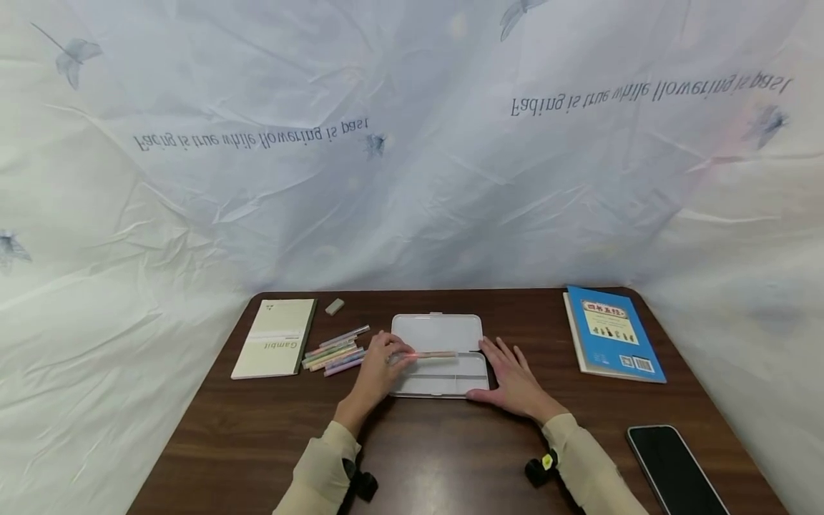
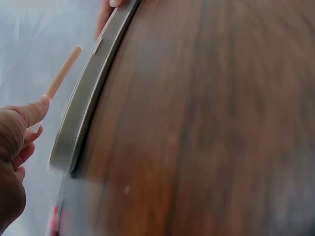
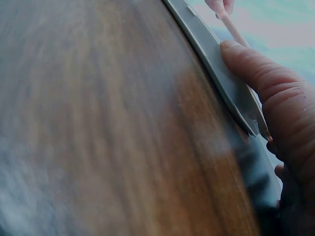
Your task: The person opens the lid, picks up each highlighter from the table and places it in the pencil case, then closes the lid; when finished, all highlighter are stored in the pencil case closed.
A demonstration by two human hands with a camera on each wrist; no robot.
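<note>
In the head view, a white case (image 1: 438, 330) lies open on the worktop (image 1: 431, 458), its lid folded back on the far side and its base nearest the person. A ridge running lengthwise parts the base into a rear and a front strip, and a short crosspiece stands right of its middle; the floors of both strips show white. A pen (image 1: 439, 355) lies across the rear strip as seen from above, near the hinge, its left end pinched by the fingers of the left hand (image 1: 380, 361). The right hand (image 1: 513, 383) rests at the case's right end, fingers extended and holding nothing, thumb by the near corner. Loose pens (image 1: 337, 352) are heaped left of the case, with an eraser (image 1: 335, 307) behind them and a notebook (image 1: 270, 357) further left. A blue book (image 1: 614, 336) and a phone (image 1: 676, 468) lie on the right.

In the left wrist view, the pen slants from thumb and fingers, its free end above the case's front wall; whether it touches the base, I cannot tell.

In the right wrist view, the right thumb lies against the case's rim, and the pen runs partly behind it.
</note>
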